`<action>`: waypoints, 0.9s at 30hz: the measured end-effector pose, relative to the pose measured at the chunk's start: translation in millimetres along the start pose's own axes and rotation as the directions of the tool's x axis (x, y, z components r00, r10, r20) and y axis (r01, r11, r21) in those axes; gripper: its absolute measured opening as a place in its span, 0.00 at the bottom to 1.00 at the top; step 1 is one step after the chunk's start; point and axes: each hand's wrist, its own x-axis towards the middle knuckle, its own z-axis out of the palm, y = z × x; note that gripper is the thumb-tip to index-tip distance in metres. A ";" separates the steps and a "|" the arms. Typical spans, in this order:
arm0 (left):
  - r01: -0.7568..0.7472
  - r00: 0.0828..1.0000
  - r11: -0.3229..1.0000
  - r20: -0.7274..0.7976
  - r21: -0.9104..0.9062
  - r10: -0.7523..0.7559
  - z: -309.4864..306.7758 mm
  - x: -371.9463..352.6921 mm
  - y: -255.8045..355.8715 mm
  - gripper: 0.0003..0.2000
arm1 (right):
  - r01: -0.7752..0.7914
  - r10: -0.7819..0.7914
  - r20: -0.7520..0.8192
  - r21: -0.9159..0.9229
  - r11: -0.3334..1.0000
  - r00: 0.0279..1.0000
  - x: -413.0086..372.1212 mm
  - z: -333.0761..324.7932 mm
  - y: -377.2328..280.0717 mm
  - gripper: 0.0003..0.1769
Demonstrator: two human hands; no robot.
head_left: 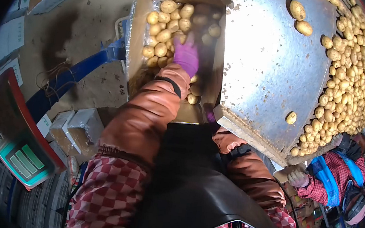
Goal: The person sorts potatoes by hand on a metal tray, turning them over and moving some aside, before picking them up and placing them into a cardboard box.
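Observation:
A cardboard box [131,40] lined with clear plastic holds many yellow potatoes [161,49]. Inside it, my left hand [186,56] in a purple glove lies on the potatoes, fingers apart, with none visibly gripped. The box's right part is blurred and in shadow, with a few potatoes dimly seen. My right hand [210,116], also purple-gloved, is at the box's near right corner beside the metal table; only a small part shows and its fingers are hidden.
Right of the box, a metal sorting table [273,66] carries a large potato heap [352,84]. Another person [337,176] works at its near right side. At left stand a scale display [24,159], a blue post [79,73] and cardboard boxes [84,130].

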 end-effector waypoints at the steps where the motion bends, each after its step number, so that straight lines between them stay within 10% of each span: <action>1: 0.000 1.000 0.991 0.005 0.137 0.000 -21.6 -0.7 2.0 0.21 | -0.005 0.005 -0.003 -0.012 1.000 1.000 -1.7 -4.1 3.4 0.37; 4: 0.010 1.000 0.925 -0.019 0.380 -0.003 -33.0 -22.7 2.1 0.25 | -0.024 0.023 -0.018 -0.061 0.998 1.000 -16.7 -22.4 12.5 0.37; 10: -0.016 0.988 0.993 -0.148 0.120 0.034 -25.8 -92.5 -34.7 0.39 | -0.048 0.041 -0.054 -0.128 0.991 0.998 -32.0 -46.5 29.0 0.37; 13: 0.194 0.981 0.981 0.011 0.030 -0.194 -29.5 -122.4 -47.3 0.39 | -0.035 0.028 -0.055 -0.135 0.990 0.998 -33.4 -48.9 30.3 0.36; 18: 0.376 0.878 0.879 -0.191 -0.292 -0.439 50.4 -156.1 -74.3 0.37 | -0.015 0.006 -0.062 -0.147 0.989 0.998 -34.1 -44.3 28.7 0.36; 22: -0.029 0.974 0.948 -0.222 -0.317 -0.044 26.3 -139.3 -27.6 0.40 | -0.029 0.020 -0.058 -0.161 0.987 0.998 -42.2 -43.7 39.2 0.36; 25: -0.027 0.999 0.996 0.034 0.089 0.024 -15.9 -116.7 -14.4 0.38 | -0.043 0.031 -0.064 -0.182 0.982 0.997 -46.4 -47.5 43.3 0.35; 27: -0.131 0.989 0.991 0.069 -0.010 0.131 -8.4 -77.7 -57.4 0.41 | -0.059 0.048 -0.064 -0.180 0.982 0.997 -48.7 -48.7 42.5 0.35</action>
